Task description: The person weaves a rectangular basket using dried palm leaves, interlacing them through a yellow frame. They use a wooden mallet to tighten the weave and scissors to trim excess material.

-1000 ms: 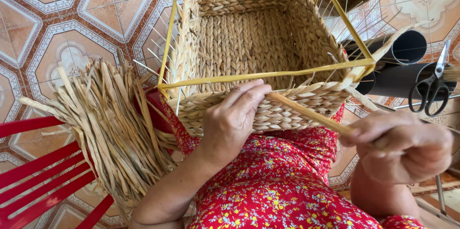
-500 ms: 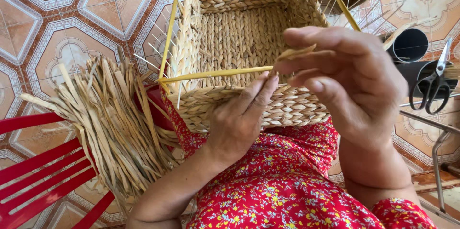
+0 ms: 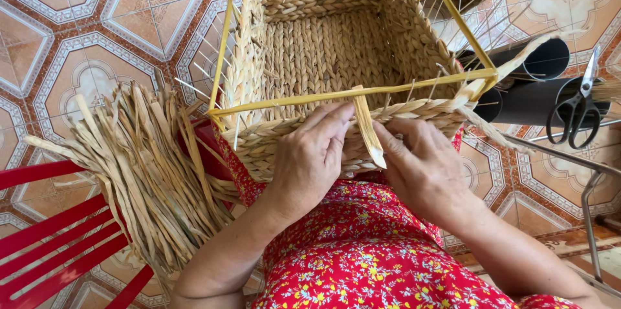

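Head view looks down on a floor of patterned tiles point(image 3: 84, 57) in cream, orange and grey, with the person's lap in a red flowered dress point(image 3: 362, 257) at the bottom edge. One half-woven basket point(image 3: 323, 57) of plaited straw rests against the lap, built around a yellow frame point(image 3: 349, 94) with thin wire uprights. One loose bundle of dried straw strips point(image 3: 149, 173) lies to the left over a red slatted chair point(image 3: 52, 244), which is cut off by the picture edge. Two black tubes point(image 3: 537, 83) lie at the right, with one pair of scissors point(image 3: 576, 105) hanging over them.

Two hands work at the near rim. The left hand point(image 3: 310, 154) lies flat on the basket wall, fingers curled loosely over the plait. The right hand point(image 3: 420, 163) presses the rim beside it, its fingers bent around a single flat straw strip point(image 3: 367, 128) that stands up between both hands. Whether the fingertips pinch the strip is hidden behind the knuckles. The basket's far side runs out of view.
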